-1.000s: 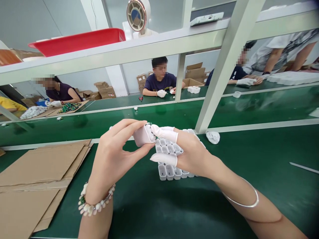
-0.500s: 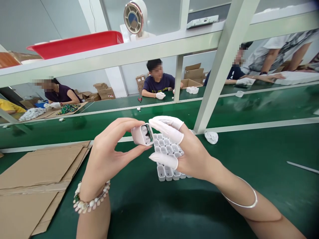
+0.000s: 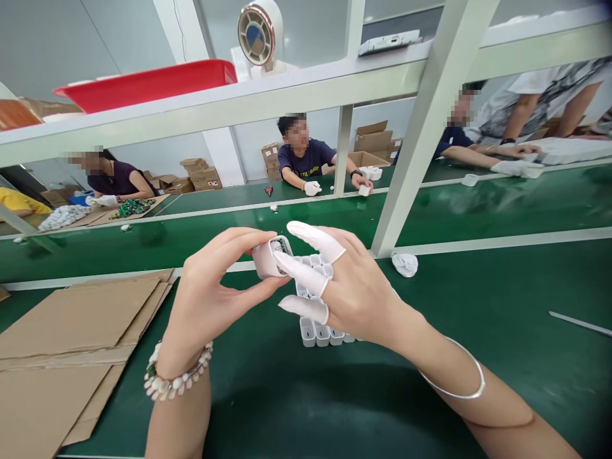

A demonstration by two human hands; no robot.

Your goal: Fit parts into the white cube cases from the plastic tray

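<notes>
Between the thumb and fingers of my left hand [image 3: 217, 284] is a small white plastic housing [image 3: 266, 260], its open end turned to the right. Green and dark parts show inside that opening. My right hand [image 3: 351, 290] wears white finger cots on its thumb and two fingers. One covered fingertip reaches into the mouth of the housing, while the other finger and the thumb are spread apart. Behind and below the right hand, rows of white open housings [image 3: 315, 333] stand on the green table [image 3: 268, 395], partly hidden by the hand.
Flattened cardboard [image 3: 71, 331] lies at the left. A crumpled white item [image 3: 404, 264] and a thin metal tool [image 3: 578, 323] are on the right. A frame post [image 3: 406, 140] rises before a green conveyor belt [image 3: 215, 239], where several co-workers sit or stand beyond.
My right hand has shifted slightly left, and one covered finger has moved into the housing's opening. The left hand keeps its hold. Small items on the belt have moved right.
</notes>
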